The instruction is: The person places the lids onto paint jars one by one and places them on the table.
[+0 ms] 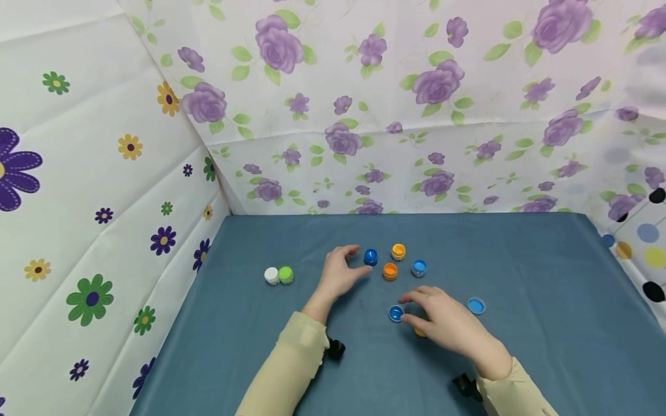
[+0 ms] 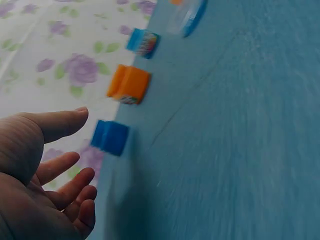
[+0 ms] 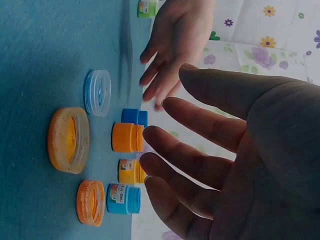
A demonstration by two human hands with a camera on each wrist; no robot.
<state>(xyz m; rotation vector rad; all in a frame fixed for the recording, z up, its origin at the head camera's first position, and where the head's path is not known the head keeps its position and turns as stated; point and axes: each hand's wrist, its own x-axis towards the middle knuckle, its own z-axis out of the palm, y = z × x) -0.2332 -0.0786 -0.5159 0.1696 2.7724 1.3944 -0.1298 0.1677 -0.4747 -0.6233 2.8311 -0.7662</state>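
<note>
We have dark blue jar (image 1: 370, 257) upright, just right of closer left hand (image 1: 339, 274); right hand (image 1: 448, 321) farther; both loosely spread, empty.

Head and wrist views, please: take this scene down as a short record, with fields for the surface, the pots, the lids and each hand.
Surface: blue tabletop
Pots grouped mid-table: dark blue pot, yellow pot, orange pot, light blue pot
Pots at left: white pot and green pot, side by side
Loose lids: dark blue lid, light blue lid, yellow-orange lid, orange lid
Left hand: beside the dark blue pot, holding nothing
Right hand: by the dark blue lid, holding nothing
Backdrop: flower-patterned sheet
</note>
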